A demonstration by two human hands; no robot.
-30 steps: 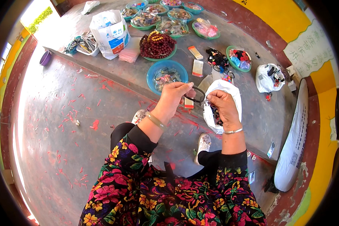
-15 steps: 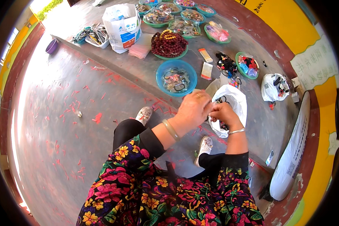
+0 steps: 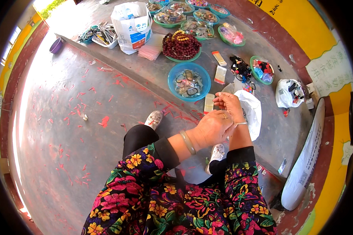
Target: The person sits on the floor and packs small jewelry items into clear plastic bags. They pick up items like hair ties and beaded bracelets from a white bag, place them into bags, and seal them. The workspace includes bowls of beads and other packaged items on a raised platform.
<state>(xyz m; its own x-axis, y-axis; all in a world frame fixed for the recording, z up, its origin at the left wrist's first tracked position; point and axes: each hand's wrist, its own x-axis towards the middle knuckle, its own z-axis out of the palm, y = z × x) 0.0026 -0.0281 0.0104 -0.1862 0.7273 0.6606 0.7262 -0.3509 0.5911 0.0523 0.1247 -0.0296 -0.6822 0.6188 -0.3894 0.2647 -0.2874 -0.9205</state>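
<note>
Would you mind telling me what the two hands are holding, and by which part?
It cannot be told: the left hand covers the right hand above the white plastic bag, hiding anything held.

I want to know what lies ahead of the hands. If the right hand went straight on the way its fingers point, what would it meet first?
The right hand points up and away toward the ledge. First in that line seems to be the small flat packet, with the white plastic bag just beside the hand. Depth is unclear, so this is a guess.
</note>
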